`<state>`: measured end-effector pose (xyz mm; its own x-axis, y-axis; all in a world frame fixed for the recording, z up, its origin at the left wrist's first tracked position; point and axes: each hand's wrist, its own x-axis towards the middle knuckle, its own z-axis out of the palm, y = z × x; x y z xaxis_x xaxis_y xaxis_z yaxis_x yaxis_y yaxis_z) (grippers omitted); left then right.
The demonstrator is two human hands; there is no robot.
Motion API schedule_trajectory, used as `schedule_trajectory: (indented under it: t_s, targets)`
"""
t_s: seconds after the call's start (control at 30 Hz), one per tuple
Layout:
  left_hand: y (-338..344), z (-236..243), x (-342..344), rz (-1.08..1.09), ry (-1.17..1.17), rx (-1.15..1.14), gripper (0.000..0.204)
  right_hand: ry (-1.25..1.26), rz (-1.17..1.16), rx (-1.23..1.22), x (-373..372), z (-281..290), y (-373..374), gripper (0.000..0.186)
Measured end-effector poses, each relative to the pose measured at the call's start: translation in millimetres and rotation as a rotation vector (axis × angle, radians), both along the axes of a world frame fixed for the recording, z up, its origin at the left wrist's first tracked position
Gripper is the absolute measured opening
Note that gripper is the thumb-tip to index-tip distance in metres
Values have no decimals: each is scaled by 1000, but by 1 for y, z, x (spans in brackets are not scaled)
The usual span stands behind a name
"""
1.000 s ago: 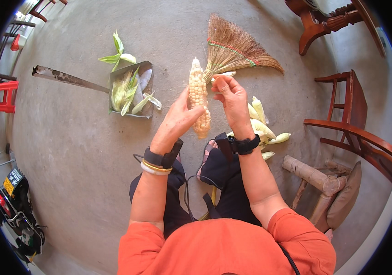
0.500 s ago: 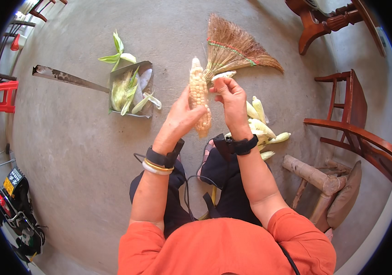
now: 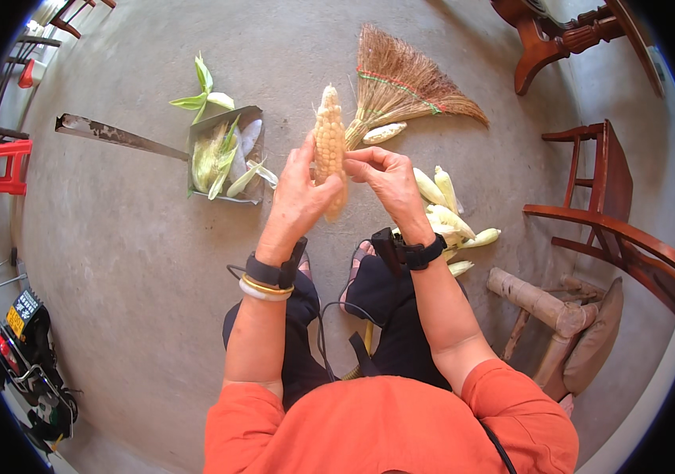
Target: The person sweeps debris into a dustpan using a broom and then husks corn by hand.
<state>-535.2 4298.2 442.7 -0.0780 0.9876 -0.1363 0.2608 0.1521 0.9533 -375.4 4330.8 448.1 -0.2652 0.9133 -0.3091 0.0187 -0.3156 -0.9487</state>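
Observation:
Upright in front of me is a husked ear of corn [image 3: 329, 134], pale yellow, its tip pointing away. My left hand [image 3: 296, 197] is closed around its lower left side, thumb across the front. Thumb and fingers of my right hand [image 3: 392, 186] are pinched together at the cob's right edge; whatever is between them is too small to make out. Beyond that hand, a small pale ear [image 3: 385, 133] lies against the handle end of a straw broom [image 3: 416, 79]. Several more pale ears [image 3: 452, 225] are piled on the floor to the right of my right wrist.
A metal dustpan [image 3: 249, 113] with a long handle [image 3: 120, 136] holds green husks [image 3: 212, 158] at left; a leafy husk [image 3: 203, 87] lies behind it. Wooden chair [image 3: 610, 174] and bamboo seat [image 3: 547, 304] stand right, red stool [image 3: 8, 166] and motorbike [image 3: 33, 355] far left.
The ear in my left hand has shifted slightly left and away. My right hand has come left and lower to the cob, uncovering the small ear by the broom.

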Motion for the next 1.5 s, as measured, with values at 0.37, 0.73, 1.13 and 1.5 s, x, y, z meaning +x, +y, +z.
schedule_trajectory:
  t_s: [0.37, 0.73, 1.13, 1.5]
  targets:
    - [3, 15, -4, 54, -365, -123, 64, 159, -152, -117, -3, 3, 0, 19]
    - [6, 12, -20, 167, -536, -80, 58, 186, 79, 33, -9, 11, -3, 24]
    - [6, 5, -14, 231, -492, -56, 63, 18, -122, 51, -17, -5, -12, 13]
    - [7, 14, -18, 210, -569, -49, 59, 100, -4, 0, -13, 3, -6, 22]
